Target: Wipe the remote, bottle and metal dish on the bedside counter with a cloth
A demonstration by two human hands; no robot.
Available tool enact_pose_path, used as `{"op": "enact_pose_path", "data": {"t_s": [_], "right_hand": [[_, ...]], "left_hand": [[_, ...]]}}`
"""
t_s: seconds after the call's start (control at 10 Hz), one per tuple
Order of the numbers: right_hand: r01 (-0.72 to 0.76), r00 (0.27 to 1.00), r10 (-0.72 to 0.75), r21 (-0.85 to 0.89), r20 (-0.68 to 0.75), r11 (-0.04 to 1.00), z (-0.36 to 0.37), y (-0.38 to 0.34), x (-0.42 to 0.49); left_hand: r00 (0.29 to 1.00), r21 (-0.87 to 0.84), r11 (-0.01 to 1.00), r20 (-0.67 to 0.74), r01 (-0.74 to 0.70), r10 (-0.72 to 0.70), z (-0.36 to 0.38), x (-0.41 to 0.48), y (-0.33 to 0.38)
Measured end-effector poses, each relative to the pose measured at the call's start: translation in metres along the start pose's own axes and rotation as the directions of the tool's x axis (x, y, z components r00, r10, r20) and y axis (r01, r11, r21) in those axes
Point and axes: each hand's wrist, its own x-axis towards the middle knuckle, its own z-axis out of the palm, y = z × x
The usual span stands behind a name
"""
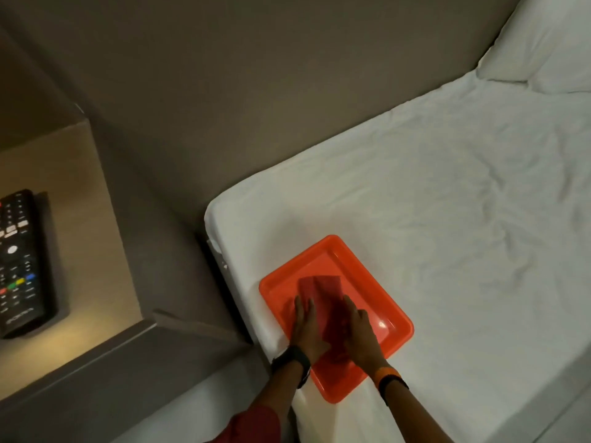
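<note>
A dark red cloth (323, 290) lies folded in an orange tray (393, 318) on the corner of the bed. My left hand (306, 327) rests flat on the cloth's left part, fingers together. My right hand (359, 334) grips the cloth's right edge with curled fingers. A black remote (19, 263) lies on the wooden bedside counter (86, 219) at the far left, well away from both hands. No bottle or metal dish is in view.
The white-sheeted bed (447, 219) fills the right side, with a pillow (543, 43) at the top right. A grey wall (224, 75) runs behind. A dark gap separates the counter from the bed.
</note>
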Motion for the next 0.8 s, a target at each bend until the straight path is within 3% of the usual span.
{"op": "enact_pose_path", "data": {"t_s": [0.1, 0.2, 0.3, 0.4, 0.5, 0.6, 0.8], "right_hand": [[-0.057, 0.998, 0.057, -0.139, 0.000, 0.989, 0.005, 0.002, 0.000], [-0.008, 0.987, -0.051, -0.366, -0.151, 0.931, -0.023, -0.033, -0.004], [0.139, 0.930, -0.260, -0.404, -0.260, 0.904, -0.064, -0.085, -0.004], [0.354, 0.712, -0.546, -0.446, -0.441, 0.822, -0.143, -0.195, -0.016], [0.391, 0.544, -0.664, -0.545, -0.513, 0.742, -0.197, -0.270, -0.037], [0.382, 0.320, -0.758, -0.654, -0.569, 0.653, -0.274, -0.363, -0.084], [0.313, 0.058, -0.833, -0.783, -0.550, 0.538, -0.366, -0.457, -0.162]], "left_hand": [[0.998, 0.120, 0.992, -0.059, 0.043, -0.036, 0.002, 0.001, -0.005], [0.986, 0.216, 0.975, -0.150, -0.044, 0.078, -0.035, -0.016, 0.011], [0.910, 0.412, 0.898, -0.296, -0.154, 0.291, -0.085, -0.031, 0.047], [0.610, 0.661, 0.716, -0.476, -0.226, 0.633, -0.185, -0.059, 0.137], [0.439, 0.760, 0.634, -0.525, -0.144, 0.729, -0.252, -0.087, 0.203], [0.302, 0.774, 0.628, -0.580, -0.084, 0.756, -0.331, -0.148, 0.281], [0.051, 0.795, 0.605, -0.603, -0.044, 0.796, -0.407, -0.232, 0.365]]}}
